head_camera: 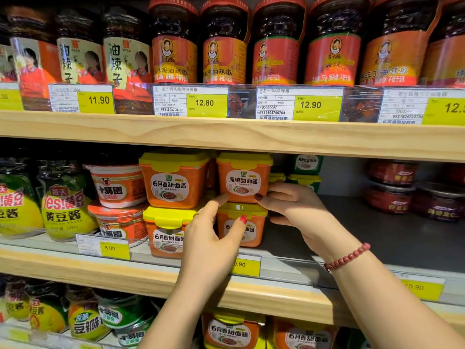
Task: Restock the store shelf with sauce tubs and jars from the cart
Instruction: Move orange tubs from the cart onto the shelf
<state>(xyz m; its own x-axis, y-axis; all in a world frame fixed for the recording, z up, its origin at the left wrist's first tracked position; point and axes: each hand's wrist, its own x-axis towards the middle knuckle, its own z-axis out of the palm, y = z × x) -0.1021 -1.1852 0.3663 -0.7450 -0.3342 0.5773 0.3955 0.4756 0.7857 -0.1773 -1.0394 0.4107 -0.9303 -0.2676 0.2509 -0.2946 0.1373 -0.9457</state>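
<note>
Two orange sauce tubs with yellow lids are stacked on the middle shelf. The upper tub (242, 181) sits on the lower tub (254, 233). My right hand (294, 207) grips the upper tub at its lower right corner, thumb on the front and fingers round the side. My left hand (211, 243) holds the lower tub from the left. Its thumb lies across the lid edge and its index fingertip reaches the upper tub's bottom left corner. The cart is out of view.
A matching stack of two orange tubs (173, 182) stands just to the left, with round red cups (118, 185) beyond it. Green tubs (305, 165) sit behind. Bare grey shelf (364, 235) lies to the right, with dark red jars (392, 187) at the back. Chili jars (276, 46) fill the upper shelf.
</note>
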